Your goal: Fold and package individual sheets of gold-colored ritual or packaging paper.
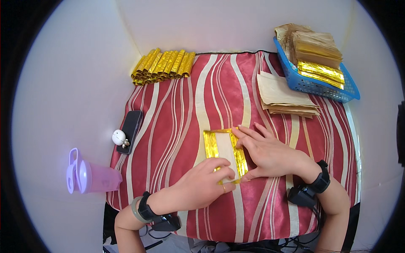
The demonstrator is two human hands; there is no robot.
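A sheet of gold foil paper [227, 147] lies in front of me, its two long sides folded inward so that a pale strip of its backing shows between gold bands. My left hand [206, 179] is at the near end of the sheet, fingers curled, the fingertips and thumb closed on its near edge. A ring is on one finger. Along the sheet's right side rests my right hand [270, 154], fingers stretched toward the far right corner and the thumb touching near the lower right corner. The right fingers lie on the folded gold band rather than wrapping it.
Rolled gold foil tubes [162, 66] are stacked at the far left. A paper stack [284, 95] lies beside a blue basket [310, 86] of papers at the far right. At left are a phone [131, 126], a white case [119, 137] and a purple cup [99, 177]. White walls surround the striped cloth [177, 122].
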